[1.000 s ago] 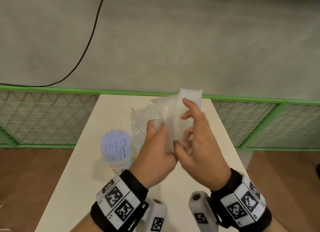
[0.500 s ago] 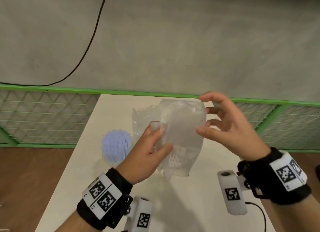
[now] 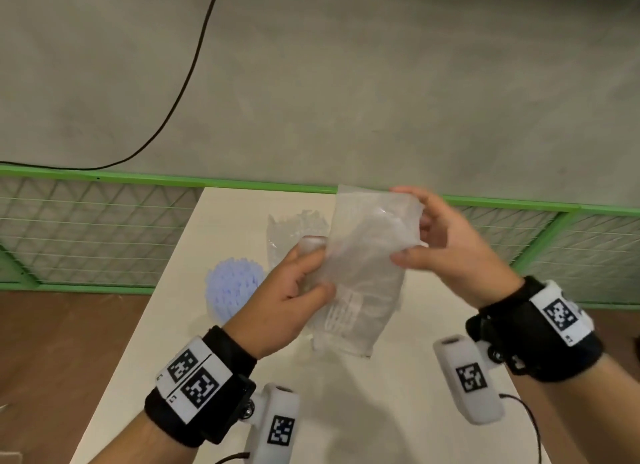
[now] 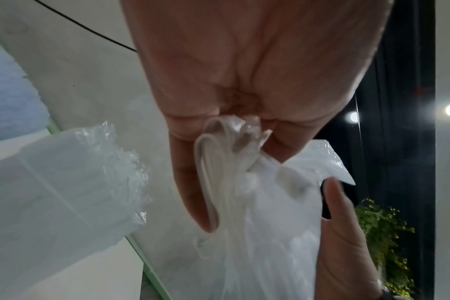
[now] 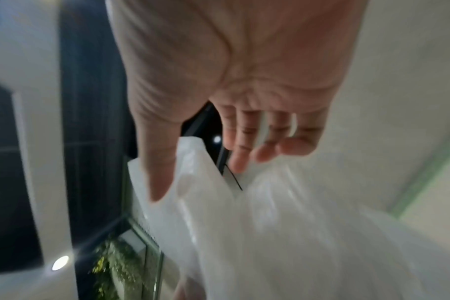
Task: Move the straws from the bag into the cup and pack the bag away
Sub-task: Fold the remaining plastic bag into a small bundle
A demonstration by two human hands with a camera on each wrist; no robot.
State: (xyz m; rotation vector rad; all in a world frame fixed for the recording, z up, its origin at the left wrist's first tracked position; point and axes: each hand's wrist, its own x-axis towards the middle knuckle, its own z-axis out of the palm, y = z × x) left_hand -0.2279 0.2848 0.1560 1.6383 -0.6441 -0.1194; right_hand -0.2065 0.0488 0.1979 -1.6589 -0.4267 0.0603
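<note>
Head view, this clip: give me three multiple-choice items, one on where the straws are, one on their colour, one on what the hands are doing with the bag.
1. Where are the straws?
A. standing in the cup on the table, to the left of the held bag
B. inside the held bag
C. scattered on the floor

2. What colour are the straws?
A. red
B. pale blue-lilac
C. black

3. How is the clear bag held?
A. lying flat on the table, untouched
B. gripped by the left hand at its left edge, the right hand pinching its upper right edge, off the table
C. hanging from the green rail

Key: 1 A, the bunch stands upright beside the left hand; 2 B, the tips look pale blue-lilac; 3 B, the left wrist view shows plastic bunched in the left hand's fingers.
</note>
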